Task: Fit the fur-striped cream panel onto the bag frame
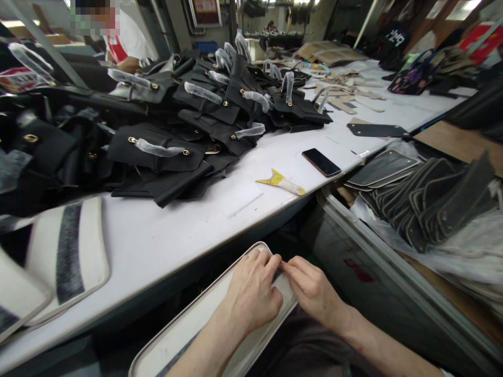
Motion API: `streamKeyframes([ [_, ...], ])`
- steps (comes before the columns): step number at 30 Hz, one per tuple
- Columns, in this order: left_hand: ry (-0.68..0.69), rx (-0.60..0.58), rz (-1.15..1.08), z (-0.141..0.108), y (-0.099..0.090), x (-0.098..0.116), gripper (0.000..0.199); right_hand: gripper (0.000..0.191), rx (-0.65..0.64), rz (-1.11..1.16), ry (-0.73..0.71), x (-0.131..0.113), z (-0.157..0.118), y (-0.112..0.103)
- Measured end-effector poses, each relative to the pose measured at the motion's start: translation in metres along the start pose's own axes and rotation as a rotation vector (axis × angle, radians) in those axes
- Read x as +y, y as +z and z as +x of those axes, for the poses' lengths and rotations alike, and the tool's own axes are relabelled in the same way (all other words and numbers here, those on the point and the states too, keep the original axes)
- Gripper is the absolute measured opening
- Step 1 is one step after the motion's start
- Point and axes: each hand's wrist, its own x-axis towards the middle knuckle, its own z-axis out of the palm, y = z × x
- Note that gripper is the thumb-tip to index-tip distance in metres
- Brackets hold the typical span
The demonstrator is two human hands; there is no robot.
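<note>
A long off-white bag panel (208,314) with rounded corners, a raised rim and a dark stripe lies across my lap, below the table edge. My left hand (253,290) rests on its far end, fingers curled over the surface close to the rim. Beside it, my right hand (312,288) pinches the panel's right edge between thumb and fingers. The fingertips of both hands almost meet at that edge. Anything small between them is hidden. My left forearm covers part of the stripe.
Black bags (165,149) with plastic-wrapped handles are heaped on the white table (157,246). A yellow tool (280,181) and a phone (321,162) lie near its edge. Similar white panels (94,246) sit left. A bin (353,251) with stacked dark panels (424,193) stands right. Another person (129,39) is behind the heap.
</note>
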Motion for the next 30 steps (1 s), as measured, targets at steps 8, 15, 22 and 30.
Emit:
streamKeyframes([
  [8,-0.005,-0.001,-0.013,-0.001,0.0,0.001,0.044,0.034,-0.098,-0.059,-0.026,-0.003,0.001,-0.003],
  [15,-0.06,0.044,-0.077,-0.011,0.004,-0.002,0.043,0.01,-0.007,0.351,0.433,-0.001,0.01,-0.004],
  [22,-0.047,0.061,-0.075,-0.016,0.008,-0.001,0.034,0.02,-0.015,0.288,0.403,0.003,0.013,0.003],
  [30,-0.029,0.056,-0.055,-0.017,0.009,0.0,0.036,0.026,-0.181,0.063,0.259,0.003,0.025,-0.005],
])
